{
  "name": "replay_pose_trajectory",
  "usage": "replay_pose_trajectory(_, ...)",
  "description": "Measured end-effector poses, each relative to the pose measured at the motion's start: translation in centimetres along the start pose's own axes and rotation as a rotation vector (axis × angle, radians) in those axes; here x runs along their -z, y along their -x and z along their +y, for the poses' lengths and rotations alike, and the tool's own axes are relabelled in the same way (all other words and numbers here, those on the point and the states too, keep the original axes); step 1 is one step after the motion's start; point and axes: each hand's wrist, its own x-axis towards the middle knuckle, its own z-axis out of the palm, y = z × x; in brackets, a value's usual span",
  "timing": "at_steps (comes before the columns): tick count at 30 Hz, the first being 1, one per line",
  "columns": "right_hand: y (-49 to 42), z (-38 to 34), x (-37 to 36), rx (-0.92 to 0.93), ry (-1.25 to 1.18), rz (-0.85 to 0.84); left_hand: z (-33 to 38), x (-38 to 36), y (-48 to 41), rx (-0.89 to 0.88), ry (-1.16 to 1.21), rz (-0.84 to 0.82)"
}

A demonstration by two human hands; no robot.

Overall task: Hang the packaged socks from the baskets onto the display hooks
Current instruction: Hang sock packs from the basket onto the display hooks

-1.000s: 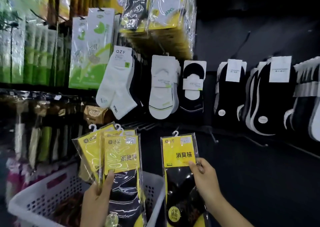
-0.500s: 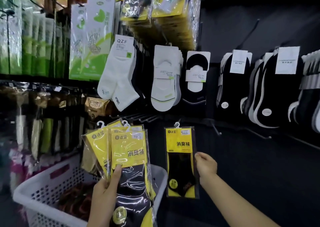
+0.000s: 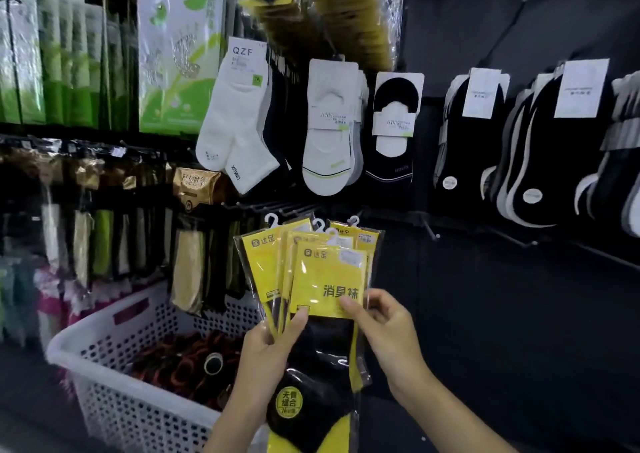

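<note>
Several yellow-and-black sock packs (image 3: 311, 279) with white plastic hangers are fanned out in front of me. My left hand (image 3: 270, 345) grips the stack from below, thumb on the front pack. My right hand (image 3: 381, 324) pinches the right edge of the front pack between thumb and fingers. Bare black display hooks (image 3: 277, 208) jut from the wall just above the packs. A white perforated basket (image 3: 114, 366) at lower left holds more dark packaged socks (image 3: 194, 359).
White and black socks (image 3: 329, 123) hang on hooks above, and black socks (image 3: 540, 147) fill the wall to the right. Green boxed packs (image 3: 180, 47) and dark packaged goods line the shelves at left. A dark panel lies below right.
My right hand, which held a single pack out toward the hooks, has come back to the stack in my left hand. That single pack is no longer apart from the stack. The view has tilted slightly.
</note>
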Motion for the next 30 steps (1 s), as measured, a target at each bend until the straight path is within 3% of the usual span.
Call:
replay_pose_trajectory(4, 0.2, 0.3, 0.7, -0.022, -0.02, -0.024, 0.0, -0.1, -0.1, -0.032, -0.056, 0.029)
replay_pose_trajectory(17, -4.6, -1.5, 2.9, -0.053, 0.048, 0.17, 0.0, 4.2, -1.0, 0.013, -0.017, 0.354)
replay_pose_trajectory(23, -6.5, -0.8, 1.0, -0.019, 0.204, 0.176, -0.7, 5.3, -1.4, 0.04, 0.013, 0.327)
replay_pose_trajectory(30, -8.6, 1.2, 0.7, -0.168, 0.101, 0.291, -0.1, 5.4, -1.3, -0.021, -0.047, 0.415)
